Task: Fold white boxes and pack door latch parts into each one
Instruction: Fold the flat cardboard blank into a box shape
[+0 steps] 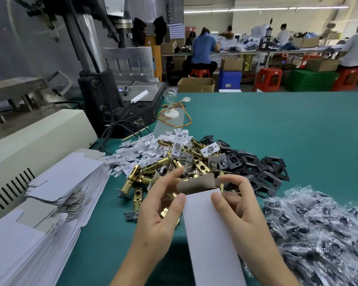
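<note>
Right, the white box [211,234] is in front of me at six o'clock, held up above the green table [277,131] and not resting on it, with its brown-lined flap standing open at the far end. My left hand [159,213] pinches the box's left top corner, thumb flat on the white face and fingers reaching loosely behind the flap. My right hand [238,209] grips the right corner, thumb on the face and forefinger curled over the flap's edge.

That makes one box and two hands. At twelve o'clock from the box lies a heap of brass latches [153,172], too many to count. Black strike plates [262,170] are piled at one o'clock and small white plastic pieces [141,149] at eleven. Clear bags of black parts [318,234] lie at three, a stack of flat box blanks [50,193] at nine. One light bulb [170,96] stands further off at twelve.
</note>
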Tool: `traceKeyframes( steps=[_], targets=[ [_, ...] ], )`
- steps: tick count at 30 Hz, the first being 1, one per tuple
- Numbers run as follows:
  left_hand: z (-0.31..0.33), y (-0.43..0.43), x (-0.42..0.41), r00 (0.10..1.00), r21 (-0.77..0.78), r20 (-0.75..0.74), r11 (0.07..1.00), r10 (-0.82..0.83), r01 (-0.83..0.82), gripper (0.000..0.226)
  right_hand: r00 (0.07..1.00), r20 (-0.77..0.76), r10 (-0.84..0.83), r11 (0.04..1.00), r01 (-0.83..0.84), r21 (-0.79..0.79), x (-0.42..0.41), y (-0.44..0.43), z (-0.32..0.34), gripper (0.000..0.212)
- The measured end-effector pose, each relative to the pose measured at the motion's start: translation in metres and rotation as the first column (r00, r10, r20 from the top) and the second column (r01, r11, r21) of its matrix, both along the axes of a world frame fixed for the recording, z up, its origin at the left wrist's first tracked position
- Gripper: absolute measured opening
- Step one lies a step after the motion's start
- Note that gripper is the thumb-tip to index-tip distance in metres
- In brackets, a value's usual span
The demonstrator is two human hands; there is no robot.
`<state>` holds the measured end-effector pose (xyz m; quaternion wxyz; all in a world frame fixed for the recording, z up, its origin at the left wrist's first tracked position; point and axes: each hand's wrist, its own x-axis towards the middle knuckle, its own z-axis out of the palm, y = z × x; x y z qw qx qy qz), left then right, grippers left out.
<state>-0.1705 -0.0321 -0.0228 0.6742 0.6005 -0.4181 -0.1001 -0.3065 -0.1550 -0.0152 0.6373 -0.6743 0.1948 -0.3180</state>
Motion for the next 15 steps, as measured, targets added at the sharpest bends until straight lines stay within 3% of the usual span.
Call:
traceKeyframes(
  steps=[2,5,10,15],
  targets=[
    [0.0021,0.0000,0.0003,0.995,0.007,0.097,1.000,0.001,-0.002,0.032,1.000,-0.002,-0.012,1.000,0.012,-0.013,-0.0002,0.0000,0.0010,0.039],
    [0.0050,0.0001,-0.0006,0.994,-0.011,0.110,1.000,-0.024,0.025,0.023,1.000,-0.012,-0.014,0.998,0.014,-0.054,-0.0011,-0.0001,0.0019,0.035],
    [0.0103,-0.0010,-0.0016,0.997,0.038,-0.070,0.998,-0.040,0.042,0.027,0.997,-0.071,-0.019,0.991,0.010,-0.131,-0.0018,0.0018,-0.0015,0.032],
    [0.0098,0.0021,0.0069,0.966,0.206,-0.211,0.959,-0.150,0.194,0.033,0.994,-0.101,-0.033,0.987,0.017,-0.159,-0.0025,0.0025,0.0000,0.026]
  ],
)
